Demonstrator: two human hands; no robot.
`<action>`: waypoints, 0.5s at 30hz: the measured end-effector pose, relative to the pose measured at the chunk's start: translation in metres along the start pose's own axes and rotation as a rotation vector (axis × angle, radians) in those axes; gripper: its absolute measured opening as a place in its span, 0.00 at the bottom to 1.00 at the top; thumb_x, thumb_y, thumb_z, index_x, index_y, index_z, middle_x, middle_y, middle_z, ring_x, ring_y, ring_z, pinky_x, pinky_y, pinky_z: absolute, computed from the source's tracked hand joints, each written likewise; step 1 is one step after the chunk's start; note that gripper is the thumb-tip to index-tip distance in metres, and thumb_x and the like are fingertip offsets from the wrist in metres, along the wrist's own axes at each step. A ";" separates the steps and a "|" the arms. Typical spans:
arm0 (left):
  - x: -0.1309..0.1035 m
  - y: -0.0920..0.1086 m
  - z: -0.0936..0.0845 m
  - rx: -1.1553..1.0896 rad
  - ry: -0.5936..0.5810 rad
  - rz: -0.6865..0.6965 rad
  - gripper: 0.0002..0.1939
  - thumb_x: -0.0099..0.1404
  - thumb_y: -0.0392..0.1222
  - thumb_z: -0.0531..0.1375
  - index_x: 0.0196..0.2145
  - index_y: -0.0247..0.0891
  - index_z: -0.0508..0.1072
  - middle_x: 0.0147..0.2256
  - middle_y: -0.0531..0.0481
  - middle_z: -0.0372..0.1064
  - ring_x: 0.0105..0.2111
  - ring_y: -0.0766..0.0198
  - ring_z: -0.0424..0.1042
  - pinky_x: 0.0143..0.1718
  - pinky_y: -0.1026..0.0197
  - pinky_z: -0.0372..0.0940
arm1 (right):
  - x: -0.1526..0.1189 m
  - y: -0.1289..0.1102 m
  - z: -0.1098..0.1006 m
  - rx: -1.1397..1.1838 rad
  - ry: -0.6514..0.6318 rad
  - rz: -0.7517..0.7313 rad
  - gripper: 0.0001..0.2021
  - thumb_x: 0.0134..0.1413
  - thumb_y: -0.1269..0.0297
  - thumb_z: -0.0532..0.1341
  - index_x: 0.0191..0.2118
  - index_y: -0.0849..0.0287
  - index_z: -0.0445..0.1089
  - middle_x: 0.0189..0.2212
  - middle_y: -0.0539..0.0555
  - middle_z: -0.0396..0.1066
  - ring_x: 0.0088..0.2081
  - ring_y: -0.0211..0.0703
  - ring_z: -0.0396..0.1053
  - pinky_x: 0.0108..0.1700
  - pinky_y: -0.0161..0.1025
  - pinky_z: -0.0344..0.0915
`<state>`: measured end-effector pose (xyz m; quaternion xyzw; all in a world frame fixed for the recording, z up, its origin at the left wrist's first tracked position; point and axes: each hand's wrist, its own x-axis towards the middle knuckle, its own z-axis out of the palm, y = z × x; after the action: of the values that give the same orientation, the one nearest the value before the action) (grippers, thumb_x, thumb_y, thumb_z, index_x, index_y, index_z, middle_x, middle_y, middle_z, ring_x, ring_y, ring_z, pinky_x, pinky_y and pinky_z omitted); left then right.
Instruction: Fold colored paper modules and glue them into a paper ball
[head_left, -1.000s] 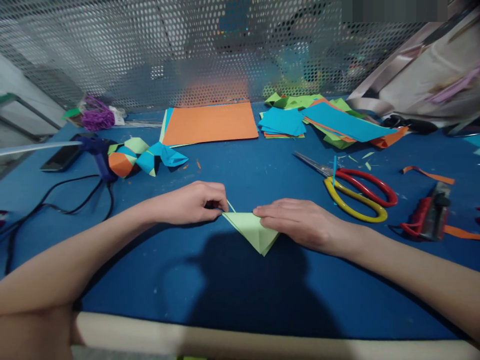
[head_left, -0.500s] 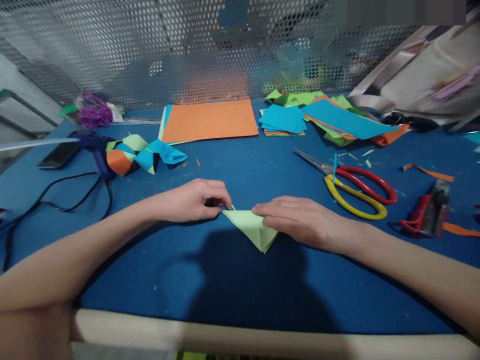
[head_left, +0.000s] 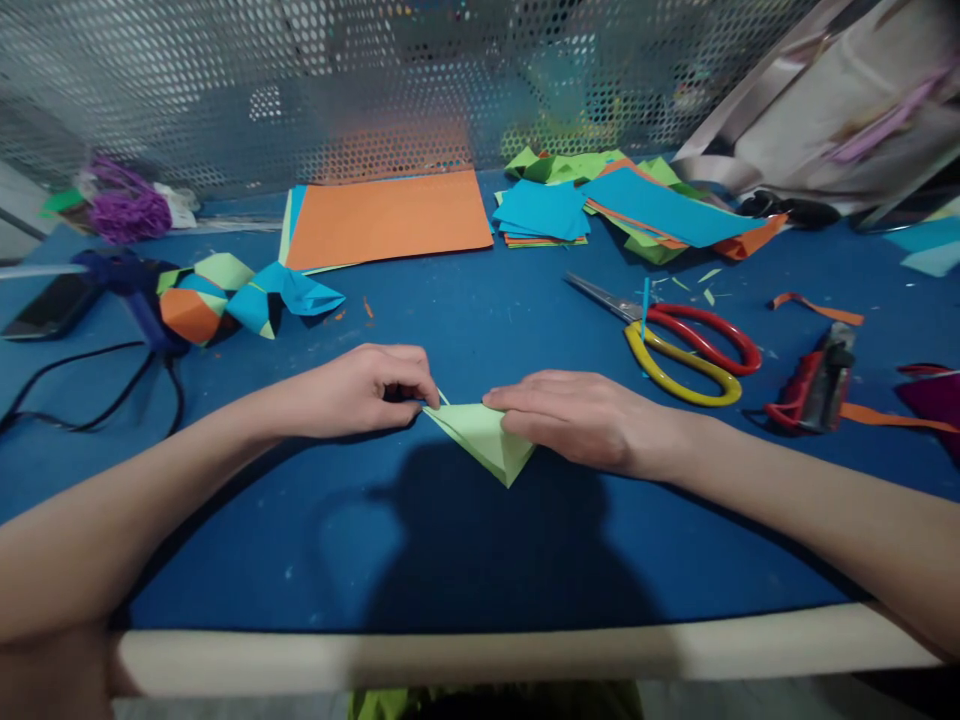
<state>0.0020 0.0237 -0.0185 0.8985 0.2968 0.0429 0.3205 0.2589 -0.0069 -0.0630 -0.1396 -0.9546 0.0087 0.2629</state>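
A pale green sheet of paper [head_left: 480, 432], folded into a triangle with its point toward me, lies on the blue tabletop. My left hand [head_left: 379, 392] pinches the paper's left corner between thumb and curled fingers. Along the left slanted edge the layers stand slightly apart. My right hand [head_left: 577, 415] rests on the paper's right part with fingers stretched out flat, hiding that corner. Beyond the right hand lie scissors [head_left: 686, 348] with one red and one yellow handle loop.
An orange sheet [head_left: 390, 220] tops a paper stack at the back. Blue squares [head_left: 541, 210] and loose coloured paper lie right of it. Folded paper pieces [head_left: 196, 300] and a blue glue gun [head_left: 135, 290] with a black cable are left. A red-handled tool [head_left: 814, 385] lies right.
The whole scene has shifted left and slightly up in the view. The layers at the paper's left edge have parted a little more. Both hands stay on the paper.
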 end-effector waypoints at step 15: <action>0.000 0.000 0.000 0.003 -0.007 0.006 0.10 0.60 0.31 0.54 0.35 0.37 0.75 0.34 0.49 0.68 0.35 0.66 0.68 0.39 0.65 0.61 | -0.001 0.000 0.001 -0.106 -0.019 -0.054 0.13 0.64 0.69 0.49 0.38 0.62 0.72 0.37 0.53 0.76 0.36 0.39 0.70 0.38 0.38 0.65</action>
<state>0.0019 0.0240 -0.0185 0.9000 0.2929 0.0403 0.3203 0.2588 -0.0070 -0.0645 -0.1274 -0.9596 -0.0479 0.2463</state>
